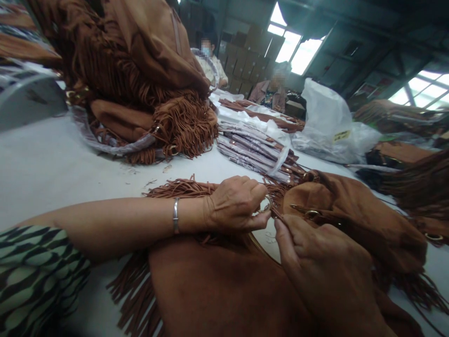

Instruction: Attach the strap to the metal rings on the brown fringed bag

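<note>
Here, two hands [271,224], one fringed bag [224,285], one ring [268,203]

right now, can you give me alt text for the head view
Two bare hands, left hand and right hand, pinch a metal ring on a brown fringed suede bag lying on a white table. Behind lie piled fringed bags and wrapped straps.

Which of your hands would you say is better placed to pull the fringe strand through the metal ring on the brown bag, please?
Probably the right hand: its thumb and forefinger already pinch the fringe strand just beside the metal ring. The left hand grips the ring itself, steadying it above the brown bag.
</note>
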`<state>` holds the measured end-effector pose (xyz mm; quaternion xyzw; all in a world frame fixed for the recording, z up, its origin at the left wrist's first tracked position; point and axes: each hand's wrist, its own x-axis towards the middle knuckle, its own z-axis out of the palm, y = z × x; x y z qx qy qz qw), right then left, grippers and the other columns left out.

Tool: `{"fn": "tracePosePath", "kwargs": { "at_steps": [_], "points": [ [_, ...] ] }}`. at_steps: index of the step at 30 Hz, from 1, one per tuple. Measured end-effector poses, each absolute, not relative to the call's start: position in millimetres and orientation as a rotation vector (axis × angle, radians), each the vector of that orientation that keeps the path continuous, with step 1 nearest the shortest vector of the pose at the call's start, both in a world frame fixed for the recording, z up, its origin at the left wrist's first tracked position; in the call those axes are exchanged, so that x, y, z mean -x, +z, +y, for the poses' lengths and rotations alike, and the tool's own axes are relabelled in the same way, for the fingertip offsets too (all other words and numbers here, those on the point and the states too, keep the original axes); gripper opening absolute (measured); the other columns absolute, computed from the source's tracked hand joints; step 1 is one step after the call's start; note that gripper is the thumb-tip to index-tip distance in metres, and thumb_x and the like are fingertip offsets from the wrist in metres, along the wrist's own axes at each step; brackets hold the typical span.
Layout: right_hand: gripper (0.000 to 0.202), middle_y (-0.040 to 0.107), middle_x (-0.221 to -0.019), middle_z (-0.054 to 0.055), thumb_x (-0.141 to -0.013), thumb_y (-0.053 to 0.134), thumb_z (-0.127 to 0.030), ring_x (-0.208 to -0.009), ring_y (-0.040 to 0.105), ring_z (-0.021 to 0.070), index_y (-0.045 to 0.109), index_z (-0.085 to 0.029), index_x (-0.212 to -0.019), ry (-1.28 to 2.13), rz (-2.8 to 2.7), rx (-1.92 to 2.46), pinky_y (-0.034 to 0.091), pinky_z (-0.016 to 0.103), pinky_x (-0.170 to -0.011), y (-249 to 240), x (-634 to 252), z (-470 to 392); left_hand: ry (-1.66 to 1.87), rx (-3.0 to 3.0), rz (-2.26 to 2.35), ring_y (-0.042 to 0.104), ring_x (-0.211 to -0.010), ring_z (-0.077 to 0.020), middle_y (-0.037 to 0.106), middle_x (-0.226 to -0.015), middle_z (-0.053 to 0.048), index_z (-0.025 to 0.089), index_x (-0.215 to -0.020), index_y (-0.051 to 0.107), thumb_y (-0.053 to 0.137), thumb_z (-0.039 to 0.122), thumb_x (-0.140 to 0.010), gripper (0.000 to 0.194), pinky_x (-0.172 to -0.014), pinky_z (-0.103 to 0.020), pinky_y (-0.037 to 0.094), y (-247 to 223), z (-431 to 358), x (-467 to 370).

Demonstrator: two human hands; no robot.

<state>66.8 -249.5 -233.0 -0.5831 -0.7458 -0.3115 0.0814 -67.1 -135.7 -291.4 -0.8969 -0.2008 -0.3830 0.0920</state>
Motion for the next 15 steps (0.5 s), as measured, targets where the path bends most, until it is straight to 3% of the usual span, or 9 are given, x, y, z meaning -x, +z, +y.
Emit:
{"fn": "tracePosePath", "kwargs": {
  "at_steps": [15],
  "points": [
    [0.025,0.051,-0.045,0.001,-0.081,0.055,-0.017,-0.047,0.043,0.0236,0.052,-0.024,-0.058,-0.920,-2.258,1.762,0.021,0.032,-0.054,-233.8,-61.4,-251.0,-1.149,2.520,-0.599,0.054,-0.062,-0.0226,0.054,-0.066,-0.006,0.016,-0.074,0.049,0.038,0.037,-0.087,0.028,-0.057,-0.035,0.043,-294.1,-137.6,65.7]
  ]
}}
